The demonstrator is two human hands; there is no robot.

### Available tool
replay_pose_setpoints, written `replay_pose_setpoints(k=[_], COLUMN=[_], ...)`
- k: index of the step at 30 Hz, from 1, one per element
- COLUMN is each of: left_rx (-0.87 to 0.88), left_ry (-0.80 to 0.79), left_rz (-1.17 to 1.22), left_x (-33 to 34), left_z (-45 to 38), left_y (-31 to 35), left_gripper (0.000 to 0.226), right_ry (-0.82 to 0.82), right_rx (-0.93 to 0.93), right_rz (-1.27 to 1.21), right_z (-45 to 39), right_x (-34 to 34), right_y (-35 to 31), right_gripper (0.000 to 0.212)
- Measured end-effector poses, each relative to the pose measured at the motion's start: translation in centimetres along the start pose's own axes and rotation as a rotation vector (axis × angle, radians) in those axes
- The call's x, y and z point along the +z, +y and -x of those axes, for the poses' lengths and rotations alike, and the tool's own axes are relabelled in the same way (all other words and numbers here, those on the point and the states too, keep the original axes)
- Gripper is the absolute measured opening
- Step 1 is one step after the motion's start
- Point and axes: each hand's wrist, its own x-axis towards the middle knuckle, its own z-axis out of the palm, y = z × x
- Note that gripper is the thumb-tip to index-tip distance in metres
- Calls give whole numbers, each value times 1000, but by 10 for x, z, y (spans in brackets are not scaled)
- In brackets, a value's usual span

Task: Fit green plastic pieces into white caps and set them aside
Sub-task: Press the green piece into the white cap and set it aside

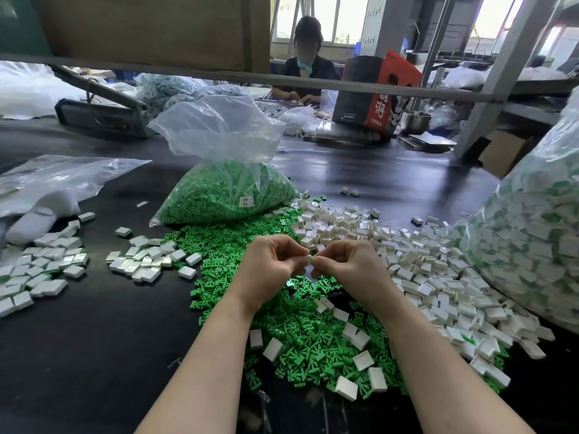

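Left hand and right hand meet fingertip to fingertip above the dark table, both pinching one small white cap; a sliver of green shows at it; loose green plastic pieces lie heaped beneath; empty white caps spread right; finished pieces lie left; an open bag of green pieces stands behind.

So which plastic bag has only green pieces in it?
The open clear bag in the middle, behind the hands. The big bag at the right holds white caps with green showing.
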Motion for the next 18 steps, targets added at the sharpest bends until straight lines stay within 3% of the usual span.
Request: replay_pose_setpoints(k=[18], left_rx=[52], left_ry=[-41], left_rz=[-13], left_x=[0], left_z=[-1], left_y=[-5], left_gripper=[28], right_ry=[-22], right_rx=[-21], right_rz=[-11], right_z=[6], right_x=[-1], right_y=[-3], right_gripper=[6])
